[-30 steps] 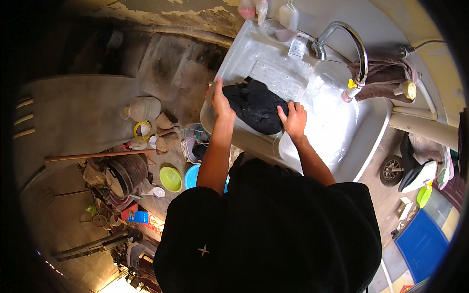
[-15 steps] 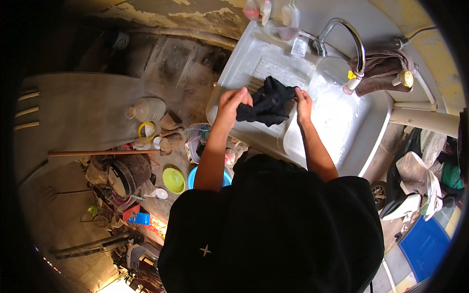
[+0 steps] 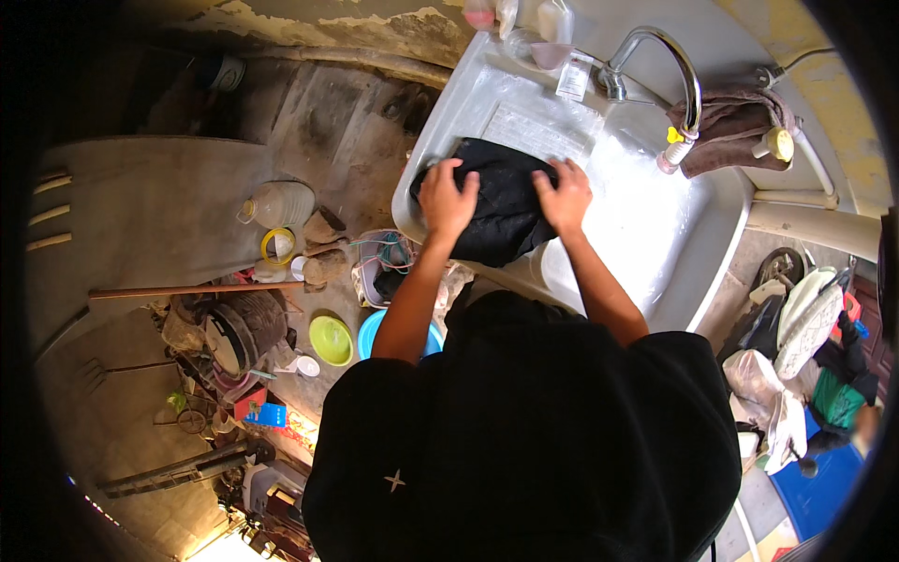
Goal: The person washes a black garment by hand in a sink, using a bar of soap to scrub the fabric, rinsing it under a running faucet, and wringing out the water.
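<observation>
A black cloth garment (image 3: 501, 211) lies spread over the ribbed left part of a white sink (image 3: 433, 131), covering some of its ribs. My left hand (image 3: 449, 199) rests on the cloth's left side with its fingers apart. On the right edge of the cloth lies my right hand (image 3: 565, 197), its fingers also spread. The exact kind of garment cannot be made out. To the right of my right hand is the sink's smooth, wet basin (image 3: 637, 215).
A curved chrome faucet (image 3: 691, 80) rises behind the basin beside a brown towel (image 3: 726, 126). A small white packet (image 3: 574, 77) lies on the back rim. On the floor at left stand a green bowl (image 3: 331, 340), a blue basin (image 3: 372, 330) and a plastic jug (image 3: 281, 204).
The bunched black garment, held up between both hands before, is now spread flat on the sink. Both hands have let go and opened onto it. More items show at the right edge.
</observation>
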The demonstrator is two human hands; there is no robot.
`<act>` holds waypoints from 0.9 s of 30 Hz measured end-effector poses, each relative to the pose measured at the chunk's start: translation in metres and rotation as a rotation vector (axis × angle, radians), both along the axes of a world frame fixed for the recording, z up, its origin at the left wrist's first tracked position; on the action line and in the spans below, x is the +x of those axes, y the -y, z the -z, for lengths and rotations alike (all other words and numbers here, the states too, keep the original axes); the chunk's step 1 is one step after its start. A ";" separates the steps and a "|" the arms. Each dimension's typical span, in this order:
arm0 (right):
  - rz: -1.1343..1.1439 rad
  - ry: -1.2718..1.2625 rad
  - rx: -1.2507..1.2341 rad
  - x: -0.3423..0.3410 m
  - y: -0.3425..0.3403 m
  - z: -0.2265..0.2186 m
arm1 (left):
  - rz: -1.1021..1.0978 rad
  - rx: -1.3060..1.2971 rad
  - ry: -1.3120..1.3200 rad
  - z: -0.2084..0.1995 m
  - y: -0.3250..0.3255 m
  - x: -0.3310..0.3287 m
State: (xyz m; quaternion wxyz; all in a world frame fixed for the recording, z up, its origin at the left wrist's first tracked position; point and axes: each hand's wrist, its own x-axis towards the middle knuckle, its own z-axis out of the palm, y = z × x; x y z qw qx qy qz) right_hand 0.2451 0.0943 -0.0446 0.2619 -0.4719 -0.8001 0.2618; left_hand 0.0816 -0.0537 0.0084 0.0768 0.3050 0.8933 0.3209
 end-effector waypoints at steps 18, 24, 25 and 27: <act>-0.305 0.161 0.316 -0.035 -0.001 0.002 | 0.215 -0.230 -0.487 0.050 -0.039 0.012; -0.352 0.152 0.200 -0.061 -0.026 0.013 | 0.273 -0.178 -0.525 0.060 -0.055 -0.013; -0.362 0.139 0.160 -0.068 -0.030 0.012 | 0.307 -0.157 -0.535 0.060 -0.058 -0.020; -0.375 0.347 0.015 -0.073 -0.035 0.010 | 0.320 -0.159 -0.531 0.062 -0.062 -0.027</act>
